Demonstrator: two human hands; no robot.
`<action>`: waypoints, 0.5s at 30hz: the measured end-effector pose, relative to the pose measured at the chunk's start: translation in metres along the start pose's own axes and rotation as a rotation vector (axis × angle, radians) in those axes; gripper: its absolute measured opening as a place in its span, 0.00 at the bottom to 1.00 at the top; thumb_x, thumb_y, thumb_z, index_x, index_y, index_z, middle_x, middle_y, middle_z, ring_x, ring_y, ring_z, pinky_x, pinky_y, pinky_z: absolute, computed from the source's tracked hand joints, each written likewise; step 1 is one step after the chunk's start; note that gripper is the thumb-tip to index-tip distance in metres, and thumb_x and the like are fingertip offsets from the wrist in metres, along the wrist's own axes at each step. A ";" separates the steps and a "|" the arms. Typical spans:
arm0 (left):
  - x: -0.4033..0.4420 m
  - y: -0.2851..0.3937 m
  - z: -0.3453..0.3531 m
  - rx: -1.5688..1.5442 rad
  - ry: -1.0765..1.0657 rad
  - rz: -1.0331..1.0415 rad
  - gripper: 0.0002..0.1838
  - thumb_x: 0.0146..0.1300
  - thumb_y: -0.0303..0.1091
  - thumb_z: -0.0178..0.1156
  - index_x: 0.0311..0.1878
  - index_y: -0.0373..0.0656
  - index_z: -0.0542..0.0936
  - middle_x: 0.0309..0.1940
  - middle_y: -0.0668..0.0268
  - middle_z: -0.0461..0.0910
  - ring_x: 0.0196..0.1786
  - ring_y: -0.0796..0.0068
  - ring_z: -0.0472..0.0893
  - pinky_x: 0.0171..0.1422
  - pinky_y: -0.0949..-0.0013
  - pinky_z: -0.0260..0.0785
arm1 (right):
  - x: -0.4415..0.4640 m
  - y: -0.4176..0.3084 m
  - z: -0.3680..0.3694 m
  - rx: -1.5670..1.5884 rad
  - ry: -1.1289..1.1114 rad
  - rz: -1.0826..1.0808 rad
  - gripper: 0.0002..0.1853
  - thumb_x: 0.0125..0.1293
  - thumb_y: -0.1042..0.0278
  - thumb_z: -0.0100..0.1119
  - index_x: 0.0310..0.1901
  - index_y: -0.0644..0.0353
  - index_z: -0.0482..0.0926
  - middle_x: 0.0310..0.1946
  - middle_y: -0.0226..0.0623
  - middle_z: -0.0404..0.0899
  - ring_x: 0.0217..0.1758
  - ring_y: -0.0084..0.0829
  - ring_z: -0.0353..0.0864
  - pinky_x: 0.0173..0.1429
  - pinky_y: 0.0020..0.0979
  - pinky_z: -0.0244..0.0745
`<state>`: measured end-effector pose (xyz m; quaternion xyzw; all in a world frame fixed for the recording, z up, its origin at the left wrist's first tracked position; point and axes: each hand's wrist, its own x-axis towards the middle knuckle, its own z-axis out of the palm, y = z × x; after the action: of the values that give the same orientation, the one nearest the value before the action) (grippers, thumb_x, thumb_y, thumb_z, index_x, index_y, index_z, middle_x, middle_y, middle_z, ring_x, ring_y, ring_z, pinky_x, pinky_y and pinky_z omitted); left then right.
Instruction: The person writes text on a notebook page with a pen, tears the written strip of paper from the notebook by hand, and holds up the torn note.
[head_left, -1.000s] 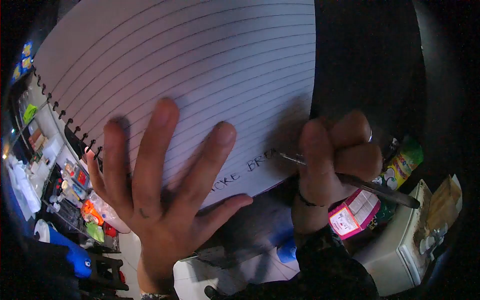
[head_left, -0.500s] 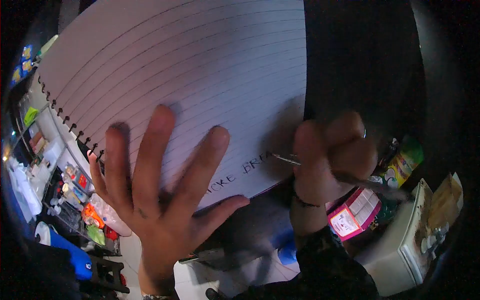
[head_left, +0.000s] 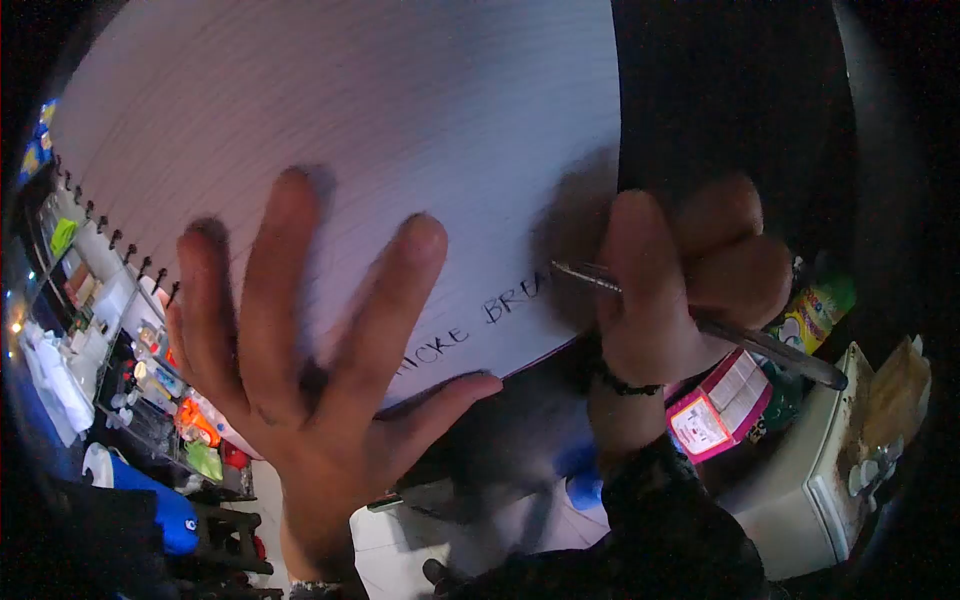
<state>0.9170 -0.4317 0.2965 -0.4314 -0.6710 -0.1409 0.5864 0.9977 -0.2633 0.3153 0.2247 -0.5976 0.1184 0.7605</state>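
Observation:
A lined spiral notebook [head_left: 480,120] fills the upper middle of the head view, its wire binding along the left edge. Handwritten capitals near the page's lower edge read roughly "ICKE BREA"; my left hand hides the start. My left hand [head_left: 310,390] lies on the page with fingers spread and nothing in it. Gripped in my right hand [head_left: 670,290] is a pen [head_left: 770,352], its tip close to the last letter, by the page's right edge. Whether the tip touches the paper I cannot tell.
A dark surface [head_left: 735,110] lies right of the notebook. At lower right are a pink box [head_left: 715,410], a green-and-yellow package [head_left: 815,310] and a white cabinet-like block [head_left: 800,500]. Cluttered shelves [head_left: 110,330] and a blue container [head_left: 145,500] stand at left.
Both hands and the notebook appear shifted within the view, and the page looks blurrier. Another stroke shows after "BRE". The pen stays in my right hand; the left remains spread on the page.

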 end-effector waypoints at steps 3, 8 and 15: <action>0.002 -0.001 -0.002 0.039 0.002 0.032 0.48 0.38 0.76 0.53 0.58 0.50 0.71 0.60 0.46 0.64 0.63 0.42 0.61 0.67 0.43 0.47 | 0.003 0.002 -0.005 0.048 -0.055 -0.028 0.21 0.47 0.84 0.62 0.20 0.54 0.57 0.15 0.30 0.61 0.16 0.18 0.59 0.17 0.25 0.52; 0.003 -0.003 -0.004 0.068 -0.006 0.058 0.49 0.36 0.76 0.53 0.57 0.49 0.72 0.59 0.46 0.65 0.62 0.43 0.63 0.66 0.43 0.49 | 0.002 0.001 -0.002 0.087 -0.050 -0.006 0.21 0.45 0.88 0.61 0.20 0.54 0.57 0.14 0.29 0.60 0.15 0.17 0.58 0.17 0.23 0.50; 0.000 -0.003 0.003 0.038 0.019 0.065 0.50 0.35 0.77 0.54 0.57 0.49 0.72 0.60 0.47 0.65 0.62 0.42 0.62 0.66 0.43 0.49 | 0.005 0.004 -0.004 0.020 -0.096 -0.146 0.21 0.45 0.89 0.61 0.20 0.54 0.58 0.14 0.30 0.61 0.15 0.18 0.58 0.17 0.23 0.51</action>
<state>0.9129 -0.4312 0.2970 -0.4405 -0.6536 -0.1130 0.6049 1.0005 -0.2583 0.3204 0.2805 -0.6142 0.0578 0.7354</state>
